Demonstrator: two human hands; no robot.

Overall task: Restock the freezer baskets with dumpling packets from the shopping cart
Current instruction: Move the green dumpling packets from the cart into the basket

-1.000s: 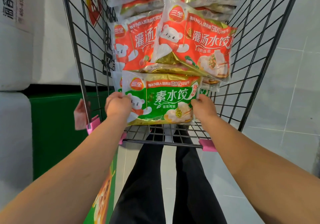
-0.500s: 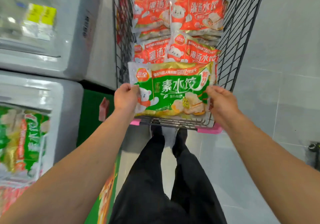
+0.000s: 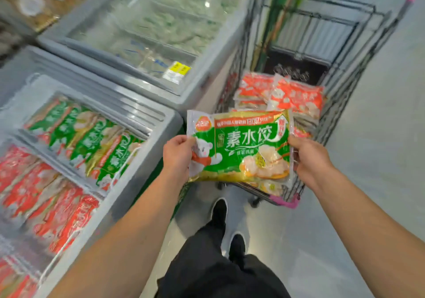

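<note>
Head view: grey tiled floor (image 3: 379, 136); wire shopping cart (image 3: 345, 86) at one o'clock holds red packets (image 3: 296, 95); green dumpling packet (image 3: 241, 146) is gripped by left hand (image 3: 177, 155) and right hand (image 3: 310, 157).

Bright, even light; heavy motion blur toward the edges, glare on the freezer lid (image 3: 161, 21), wide-angle bending.

The packet (image 3: 239, 146) in my grip is green and gold, with white lettering, a white bear and an orange-red badge. Orange-red packets (image 3: 296, 97) fill the black wire cart (image 3: 358, 86), whose corner guards are pink. The freezer (image 3: 128, 182) is grey.
</note>
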